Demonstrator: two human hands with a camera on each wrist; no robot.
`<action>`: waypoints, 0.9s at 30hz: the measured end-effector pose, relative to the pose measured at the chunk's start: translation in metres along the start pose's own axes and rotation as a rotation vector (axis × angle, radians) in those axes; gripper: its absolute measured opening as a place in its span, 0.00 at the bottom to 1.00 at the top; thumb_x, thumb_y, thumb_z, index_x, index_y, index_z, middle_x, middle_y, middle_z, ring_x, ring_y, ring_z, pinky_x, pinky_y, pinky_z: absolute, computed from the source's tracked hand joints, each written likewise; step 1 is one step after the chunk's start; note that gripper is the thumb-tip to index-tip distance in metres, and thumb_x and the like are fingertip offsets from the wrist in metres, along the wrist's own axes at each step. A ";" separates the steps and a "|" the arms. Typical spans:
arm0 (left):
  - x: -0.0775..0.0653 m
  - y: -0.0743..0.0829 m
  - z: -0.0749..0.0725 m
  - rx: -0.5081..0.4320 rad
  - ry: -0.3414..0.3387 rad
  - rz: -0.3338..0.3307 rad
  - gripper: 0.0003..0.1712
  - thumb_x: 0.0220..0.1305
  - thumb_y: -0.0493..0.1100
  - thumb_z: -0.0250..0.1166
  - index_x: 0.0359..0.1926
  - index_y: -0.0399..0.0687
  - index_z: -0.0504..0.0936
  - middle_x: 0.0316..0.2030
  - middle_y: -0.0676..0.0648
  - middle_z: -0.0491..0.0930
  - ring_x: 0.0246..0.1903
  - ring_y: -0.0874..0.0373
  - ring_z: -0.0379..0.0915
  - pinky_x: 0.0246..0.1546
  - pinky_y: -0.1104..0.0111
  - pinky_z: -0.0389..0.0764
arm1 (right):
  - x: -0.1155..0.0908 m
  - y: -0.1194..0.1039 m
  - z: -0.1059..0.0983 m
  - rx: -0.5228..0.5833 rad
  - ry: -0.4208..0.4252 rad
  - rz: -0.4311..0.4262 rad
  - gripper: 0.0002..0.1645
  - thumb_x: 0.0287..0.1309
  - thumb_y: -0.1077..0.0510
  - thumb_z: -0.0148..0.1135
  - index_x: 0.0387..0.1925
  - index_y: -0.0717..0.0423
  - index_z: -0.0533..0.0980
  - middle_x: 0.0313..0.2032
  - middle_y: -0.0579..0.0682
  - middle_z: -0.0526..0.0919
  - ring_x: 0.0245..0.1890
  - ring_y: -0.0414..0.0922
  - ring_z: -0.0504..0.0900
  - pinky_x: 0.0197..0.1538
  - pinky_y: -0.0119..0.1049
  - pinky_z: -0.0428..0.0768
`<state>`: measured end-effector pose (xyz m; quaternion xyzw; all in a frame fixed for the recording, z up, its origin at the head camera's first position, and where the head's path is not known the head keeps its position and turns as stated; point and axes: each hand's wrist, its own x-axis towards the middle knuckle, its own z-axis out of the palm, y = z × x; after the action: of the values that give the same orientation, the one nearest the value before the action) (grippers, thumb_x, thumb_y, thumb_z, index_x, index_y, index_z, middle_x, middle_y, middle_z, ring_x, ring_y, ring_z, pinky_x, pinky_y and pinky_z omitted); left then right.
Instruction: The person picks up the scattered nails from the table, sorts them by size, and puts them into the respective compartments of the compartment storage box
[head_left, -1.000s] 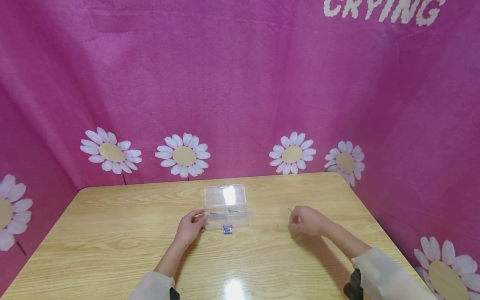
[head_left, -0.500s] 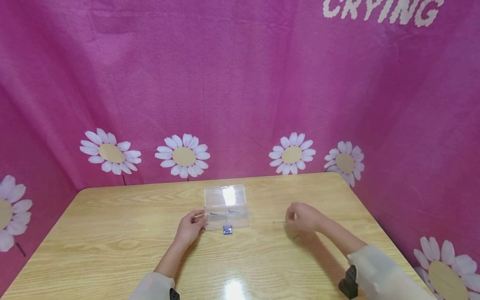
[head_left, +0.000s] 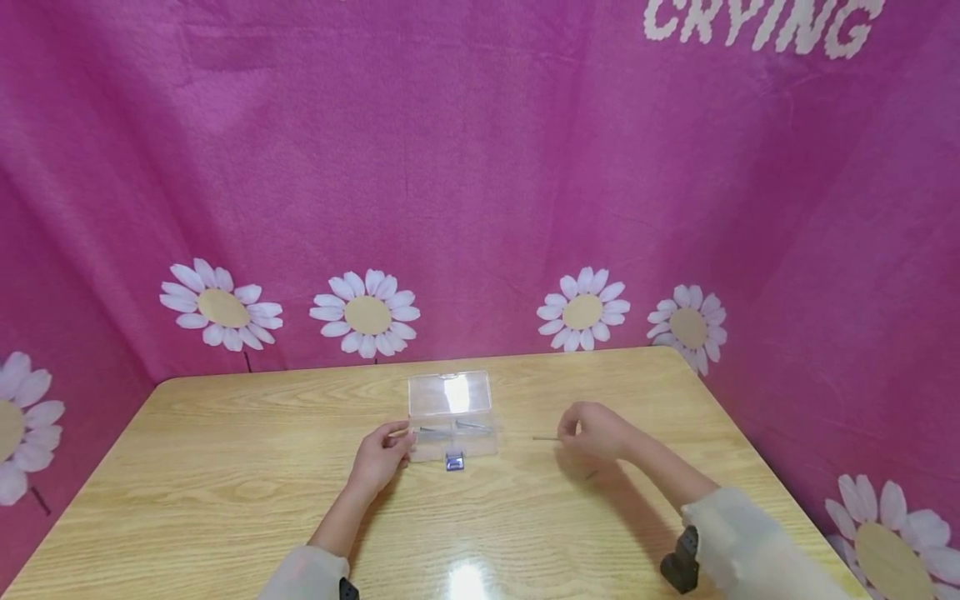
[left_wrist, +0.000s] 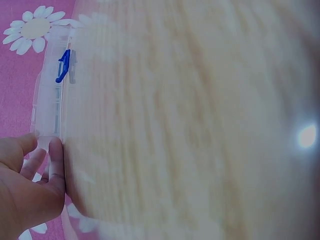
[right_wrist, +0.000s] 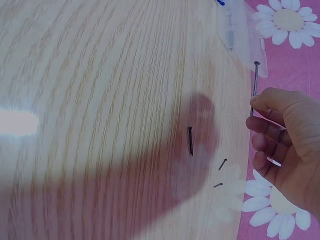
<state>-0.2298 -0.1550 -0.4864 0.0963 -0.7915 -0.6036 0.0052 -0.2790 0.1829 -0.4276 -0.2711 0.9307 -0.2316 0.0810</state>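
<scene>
A clear plastic compartment box (head_left: 472,444) with a blue latch (head_left: 455,461) stands on the table, its lid (head_left: 431,393) raised. Long nails (head_left: 474,426) lie in its compartments. My left hand (head_left: 381,457) is at the box's left end, fingertips touching the side with fingers relaxed. In the left wrist view, thumb and fingers meet the box's near end. My right hand (head_left: 596,432), right of the box, pinches a long nail (right_wrist: 255,82) between thumb and forefinger. Its head end points toward the box.
Beneath my right hand, in its shadow, a dark nail (right_wrist: 190,141) lies on the wooden table (head_left: 225,467). Two smaller nails, one small nail (right_wrist: 223,164) and another (right_wrist: 218,185), lie closer to the table's edge. A pink flowered cloth (head_left: 480,208) hangs behind.
My right hand has moved left toward the box with the nail, which has swung to point left. A nail on the table has come into fuller view. The left hand and box stay put.
</scene>
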 end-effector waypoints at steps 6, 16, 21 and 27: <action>0.000 0.000 -0.001 0.007 0.000 0.006 0.21 0.64 0.37 0.59 0.56 0.32 0.73 0.32 0.40 0.79 0.26 0.63 0.74 0.30 0.72 0.81 | 0.006 -0.004 0.005 0.049 0.018 -0.007 0.03 0.51 0.63 0.60 0.27 0.56 0.80 0.26 0.43 0.80 0.32 0.39 0.74 0.41 0.35 0.78; -0.001 0.000 -0.001 0.017 0.000 0.012 0.21 0.64 0.38 0.59 0.56 0.32 0.73 0.30 0.42 0.78 0.26 0.62 0.74 0.30 0.71 0.81 | 0.018 -0.015 0.013 0.130 0.038 0.006 0.05 0.52 0.62 0.59 0.29 0.57 0.81 0.29 0.46 0.82 0.29 0.39 0.73 0.36 0.32 0.75; -0.001 0.001 -0.001 0.014 0.001 0.013 0.21 0.64 0.38 0.59 0.56 0.33 0.73 0.30 0.42 0.78 0.26 0.63 0.74 0.29 0.72 0.81 | 0.024 -0.024 0.015 0.188 0.030 0.022 0.07 0.53 0.62 0.58 0.31 0.58 0.81 0.30 0.47 0.82 0.27 0.39 0.72 0.34 0.31 0.75; -0.002 0.001 -0.002 0.017 0.000 0.018 0.21 0.64 0.38 0.59 0.56 0.33 0.73 0.31 0.42 0.77 0.26 0.63 0.74 0.30 0.72 0.81 | 0.034 -0.031 0.021 0.203 0.042 0.036 0.06 0.53 0.61 0.59 0.31 0.57 0.81 0.29 0.47 0.82 0.27 0.39 0.72 0.34 0.31 0.75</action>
<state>-0.2282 -0.1562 -0.4849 0.0894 -0.7973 -0.5968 0.0099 -0.2870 0.1335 -0.4319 -0.2399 0.9088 -0.3287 0.0925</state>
